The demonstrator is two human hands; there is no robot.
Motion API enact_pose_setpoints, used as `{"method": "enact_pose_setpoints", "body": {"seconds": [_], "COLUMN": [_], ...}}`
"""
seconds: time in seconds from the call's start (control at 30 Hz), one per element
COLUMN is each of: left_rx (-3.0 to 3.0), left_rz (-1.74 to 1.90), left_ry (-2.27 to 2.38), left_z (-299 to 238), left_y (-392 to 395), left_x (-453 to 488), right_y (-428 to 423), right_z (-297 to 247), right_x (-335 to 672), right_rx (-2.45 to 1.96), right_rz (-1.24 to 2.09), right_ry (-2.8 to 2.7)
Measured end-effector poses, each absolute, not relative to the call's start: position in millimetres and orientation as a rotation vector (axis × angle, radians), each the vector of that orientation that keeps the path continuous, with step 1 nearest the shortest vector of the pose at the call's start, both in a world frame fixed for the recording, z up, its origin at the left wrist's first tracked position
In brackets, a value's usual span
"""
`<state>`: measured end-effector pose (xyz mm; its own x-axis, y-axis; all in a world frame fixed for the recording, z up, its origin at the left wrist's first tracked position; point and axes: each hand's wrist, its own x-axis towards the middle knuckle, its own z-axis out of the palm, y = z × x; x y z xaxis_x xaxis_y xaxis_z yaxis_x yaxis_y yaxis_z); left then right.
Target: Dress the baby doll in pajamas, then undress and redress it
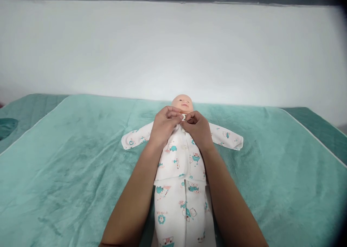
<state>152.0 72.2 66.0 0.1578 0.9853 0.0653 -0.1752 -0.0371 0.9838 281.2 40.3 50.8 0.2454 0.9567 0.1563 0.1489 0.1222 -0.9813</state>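
Observation:
A baby doll (pixel 182 101) lies on its back with its head toward the wall. It wears a white baby jacket (pixel 176 156) printed with teal and pink figures, sleeves spread to both sides. White trousers (pixel 173 211) in the same print cover its lower body. At the collar, my left hand (pixel 166 124) pinches the jacket's neckline from the left. My right hand (pixel 199 127) grips the neckline's other side, fingers curled. Between my fingertips shows a small white bit at the neck, too small to make out clearly. Both forearms pass along the doll's sides.
A teal blanket (pixel 81 167) with soft wrinkles spreads under the doll. Darker green quilted fabric (pixel 317 127) shows at the right and left edges. Behind the bed rises a white wall (pixel 173 48), with a dark band along the top.

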Motion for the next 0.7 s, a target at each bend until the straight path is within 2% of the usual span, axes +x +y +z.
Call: {"method": "enact_pose_setpoints", "body": {"seconds": [0.53, 0.7], "left_rx": [1.242, 1.248], "left_rz": [1.088, 1.172], "left_ry": [0.829, 0.872], "left_z": [70.4, 67.6], "left_y": [72.8, 73.1], "left_x": [143.8, 149.6], "right_y": [37.9, 39.0], "right_z": [53.4, 50.4], "right_x": [284.7, 286.3], "right_rx": [-1.242, -1.194], "right_rz": [0.962, 0.980], "right_ry": [-1.136, -1.146]}}
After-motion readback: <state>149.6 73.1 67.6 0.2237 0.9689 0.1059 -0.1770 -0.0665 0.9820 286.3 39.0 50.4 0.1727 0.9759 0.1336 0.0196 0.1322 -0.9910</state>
